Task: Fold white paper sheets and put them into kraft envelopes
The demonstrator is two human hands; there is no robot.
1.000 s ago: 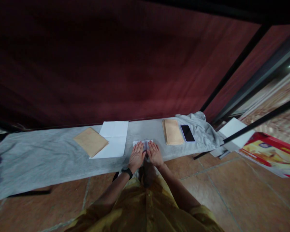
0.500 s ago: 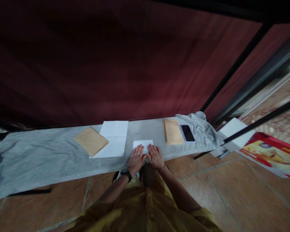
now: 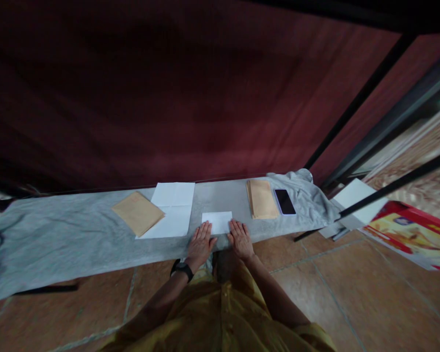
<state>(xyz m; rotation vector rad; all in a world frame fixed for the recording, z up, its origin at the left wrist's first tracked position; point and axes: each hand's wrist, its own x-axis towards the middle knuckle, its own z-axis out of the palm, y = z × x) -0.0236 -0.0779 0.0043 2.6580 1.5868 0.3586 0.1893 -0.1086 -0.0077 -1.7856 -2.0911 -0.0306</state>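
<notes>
A small folded white paper [image 3: 220,222] lies flat on the grey cloth in front of me. My left hand [image 3: 201,243] rests flat at its left edge, fingers stretched out. At the right edge lies my right hand [image 3: 241,239], also flat with the fingers extended. Both hands are open, and neither grips the paper. To the left, a brown envelope [image 3: 137,213] sits askew over part of larger white sheets [image 3: 175,200] that show a crease across them. On the right is a stack of brown envelopes [image 3: 263,199], with a smartphone [image 3: 285,202] beside it.
The grey cloth [image 3: 77,230] covers a long narrow bench and bunches up at its right end. A dark red curtain [image 3: 190,122] hangs behind. Black metal bars [image 3: 363,98] and a red and yellow box [image 3: 414,234] stand on the right, over a tiled floor [image 3: 333,288].
My hands have slid apart and slightly back from the middle of the folded paper to its two sides, uncovering more of it. The paper and envelopes stay in place.
</notes>
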